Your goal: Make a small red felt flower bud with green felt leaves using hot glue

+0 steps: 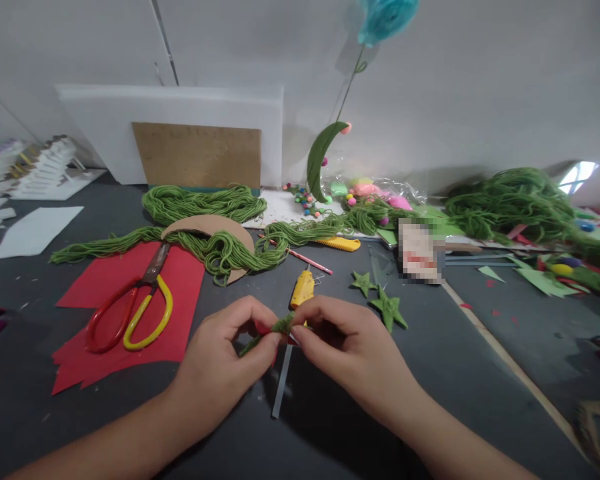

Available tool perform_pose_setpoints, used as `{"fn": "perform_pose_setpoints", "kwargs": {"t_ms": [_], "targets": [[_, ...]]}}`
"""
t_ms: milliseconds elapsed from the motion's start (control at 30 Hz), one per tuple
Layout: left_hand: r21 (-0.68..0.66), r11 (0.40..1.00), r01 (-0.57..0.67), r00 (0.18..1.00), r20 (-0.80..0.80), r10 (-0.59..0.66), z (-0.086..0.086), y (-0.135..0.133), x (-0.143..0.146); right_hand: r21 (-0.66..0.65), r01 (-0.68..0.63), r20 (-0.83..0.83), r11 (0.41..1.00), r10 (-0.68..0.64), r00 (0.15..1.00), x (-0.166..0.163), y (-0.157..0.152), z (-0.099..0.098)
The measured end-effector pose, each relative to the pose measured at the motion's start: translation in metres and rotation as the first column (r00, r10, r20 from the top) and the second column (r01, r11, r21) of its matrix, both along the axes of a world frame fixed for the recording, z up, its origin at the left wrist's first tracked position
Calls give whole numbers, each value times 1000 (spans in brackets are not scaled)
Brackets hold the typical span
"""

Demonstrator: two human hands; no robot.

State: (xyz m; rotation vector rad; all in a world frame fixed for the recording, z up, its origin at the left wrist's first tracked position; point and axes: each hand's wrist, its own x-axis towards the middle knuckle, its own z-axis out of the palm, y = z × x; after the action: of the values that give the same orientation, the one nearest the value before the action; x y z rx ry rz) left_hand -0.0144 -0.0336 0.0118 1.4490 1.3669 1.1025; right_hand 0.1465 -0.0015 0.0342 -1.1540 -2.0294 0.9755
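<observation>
In the head view, a dark grey tabletop [360,417] stretched back to a pale wall [495,87], its far side thick with clutter. A white board [95,127] stood against the wall on the left, a brown cardboard panel [200,153] in front of it and a looped hank of green yarn [200,203] below. Right of these, a green crescent [316,160] showed before the wall, a thin stem rising from it to a fluffy light-blue shape [387,20]. A bigger heap of green yarn [510,200] sprawled far right.

Red-and-yellow-handled scissors [154,265] lay across red paper sheets [187,307] on the left. In the near middle, the bare left hand [225,353] and bare right hand [347,333] shared a small green yarn-wrapped piece [283,324], thumb and forefinger of each pinching it. Just beyond lay a yellow glue gun [303,288], two green yarn stars [390,309] to its right.
</observation>
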Motion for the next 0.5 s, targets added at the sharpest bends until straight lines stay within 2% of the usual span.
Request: {"fn": "perform_pose_setpoints", "kwargs": {"t_ms": [100,200,300,500], "targets": [[-87,996,37,992,125,-26,1,1,1,-107,-8,-57,994,2,998,0,3,0],[-156,985,77,974,224,-41,4,3,2,-151,2,-81,989,-15,997,0,4,-2],[-185,977,103,947,320,-39,5,5,1,-204,5,-121,979,-30,992,-1,4,-3],[-210,966,150,857,515,-21,5,6,1,-372,-74,-286,925,-38,958,-3,4,-5]]}}
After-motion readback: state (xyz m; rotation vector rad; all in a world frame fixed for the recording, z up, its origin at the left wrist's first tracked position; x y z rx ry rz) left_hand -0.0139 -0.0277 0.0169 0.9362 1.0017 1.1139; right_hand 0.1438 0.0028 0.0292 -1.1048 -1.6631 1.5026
